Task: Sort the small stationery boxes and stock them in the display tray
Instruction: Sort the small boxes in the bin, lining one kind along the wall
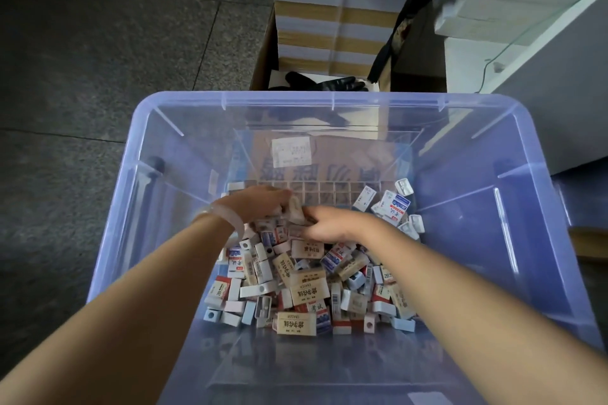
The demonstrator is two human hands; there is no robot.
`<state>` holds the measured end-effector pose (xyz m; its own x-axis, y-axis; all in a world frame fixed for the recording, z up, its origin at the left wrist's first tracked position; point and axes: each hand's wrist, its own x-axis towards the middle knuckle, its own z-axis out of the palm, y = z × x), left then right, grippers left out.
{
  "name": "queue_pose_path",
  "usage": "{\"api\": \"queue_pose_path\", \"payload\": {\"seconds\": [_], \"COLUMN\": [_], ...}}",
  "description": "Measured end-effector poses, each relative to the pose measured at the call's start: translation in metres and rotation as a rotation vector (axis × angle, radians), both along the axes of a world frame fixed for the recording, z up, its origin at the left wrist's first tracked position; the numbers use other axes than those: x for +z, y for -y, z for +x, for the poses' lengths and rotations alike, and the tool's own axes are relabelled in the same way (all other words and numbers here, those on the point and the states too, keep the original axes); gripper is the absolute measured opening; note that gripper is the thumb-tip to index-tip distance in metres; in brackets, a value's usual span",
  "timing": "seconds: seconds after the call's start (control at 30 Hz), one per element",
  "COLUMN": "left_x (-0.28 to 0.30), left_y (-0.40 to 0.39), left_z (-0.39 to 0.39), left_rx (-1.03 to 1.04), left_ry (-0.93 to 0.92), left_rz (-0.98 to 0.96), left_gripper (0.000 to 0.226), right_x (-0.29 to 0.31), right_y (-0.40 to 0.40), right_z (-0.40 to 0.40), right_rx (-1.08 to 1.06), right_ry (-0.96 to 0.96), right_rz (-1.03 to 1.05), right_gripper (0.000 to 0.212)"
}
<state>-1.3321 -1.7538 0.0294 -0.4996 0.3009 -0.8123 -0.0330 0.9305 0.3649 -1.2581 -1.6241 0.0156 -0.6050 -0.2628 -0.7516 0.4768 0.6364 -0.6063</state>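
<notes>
Head view, looking down into a translucent blue storage bin (158, 128) whose floor carries a heap of small stationery boxes (306, 286) spread from the floor's centre toward its near edge, with a looser cluster (394, 207) near the far right corner. A clear gridded display tray (329, 194) lies at the far side of the bin floor, just beyond the heap; its cells show through to a cardboard sheet with a white label (291, 151), whose print is too small to read. The boxes lie at mixed angles with no common long axis. The nearest cream box (296, 324) lies flat, its long axis parallel to the bin's near edge, and reads "ERASER" upside down above brown Chinese characters. Others are white and blue, and some with red bands show "2B". Several pale pieces have a round hole in one face. The left hand (263, 202), with a pale band at the wrist, and the right hand (332, 222) meet at the far edge of the heap; both have fingers curled down around one cream box (297, 210), which stands tilted between them with its long axis pointing roughly toward the bin's far edge. Beyond the bin are a black glove (329, 83) and stacked cartons (329, 10) on a grey tiled floor (98, 26).
</notes>
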Motion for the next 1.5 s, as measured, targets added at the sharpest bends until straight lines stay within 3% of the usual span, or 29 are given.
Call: {"api": "queue_pose_path", "payload": {"seconds": [0.17,0.3,0.4,0.47,0.57,0.63,0.73,0.8,0.9,1.0,1.1,1.23,1.33,1.5], "left_x": [0.024,0.041,0.055,0.058,0.061,0.06,0.047,0.028,-0.001,-0.032,-0.039,-0.036,-0.04,-0.038], "left_y": [0.009,0.019,0.033,0.041,0.043,0.031,0.006,-0.015,-0.047,-0.062,-0.064,-0.07,-0.078,-0.084], "left_z": [0.021,0.054,0.069,0.077,0.079,0.07,0.05,0.038,0.038,0.047,0.05,0.046,0.045,0.039], "left_rx": [-0.139,-0.469,-0.718,-0.762,-0.707,-0.56,-0.116,0.129,0.303,0.274,0.236,0.284,0.247,0.169], "left_ry": [0.075,0.034,-0.001,0.036,-0.044,-0.182,-0.337,-0.295,-0.112,-0.101,-0.06,0.159,0.147,0.071], "left_rz": [0.075,-0.023,-0.037,-0.05,0.024,0.093,0.279,0.373,0.414,0.385,0.421,0.492,0.477,0.414], "left_gripper": [0.021,0.031,0.035,0.035,0.031,0.03,0.024,0.026,0.036,0.041,0.046,0.043,0.042,0.044], "right_x": [0.022,0.038,0.052,0.065,0.081,0.081,0.059,0.04,0.011,-0.015,-0.026,-0.022,-0.017,-0.007], "right_y": [0.002,-0.004,-0.017,-0.025,-0.035,-0.047,-0.074,-0.092,-0.103,-0.096,-0.09,-0.084,-0.084,-0.085], "right_z": [0.027,0.071,0.088,0.091,0.087,0.074,0.044,0.03,0.026,0.025,0.026,0.027,0.022,0.016], "right_rx": [0.26,0.524,0.581,0.619,0.573,0.324,-0.173,-0.306,-0.223,-0.261,-0.392,-0.474,-0.527,-0.568], "right_ry": [-0.062,-0.115,-0.125,-0.072,-0.068,-0.154,-0.305,-0.344,-0.214,-0.08,-0.08,-0.108,-0.052,0.043], "right_rz": [0.016,0.154,0.162,0.138,0.114,0.157,0.275,0.438,0.718,0.7,0.612,0.352,0.191,0.117], "right_gripper": [0.01,0.058,0.062,0.059,0.049,0.044,0.039,0.04,0.047,0.052,0.055,0.032,0.022,0.042]}}
